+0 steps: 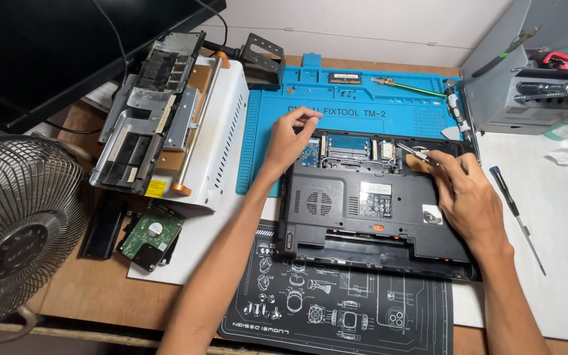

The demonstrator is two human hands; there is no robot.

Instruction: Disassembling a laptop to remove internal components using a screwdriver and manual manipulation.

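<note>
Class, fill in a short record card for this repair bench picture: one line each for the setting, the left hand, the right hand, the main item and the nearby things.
Setting: wooden desk with a blue repair mat
Left hand: rests on the upturned laptop's far edge, over the open bay
Right hand: holds tweezers at the open bay
Main item: black laptop, underside up, cover off
Nearby: screwdriver, bare hard drive, desk fan

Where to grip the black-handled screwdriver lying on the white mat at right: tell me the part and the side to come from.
Grip the black-handled screwdriver by its dark handle, the thick upper end nearest the grey tool stand. Come from above, fingers across the handle: it lies flat on the white mat, its thin shaft pointing toward the near edge, open space on both sides, right hand closest.
</note>
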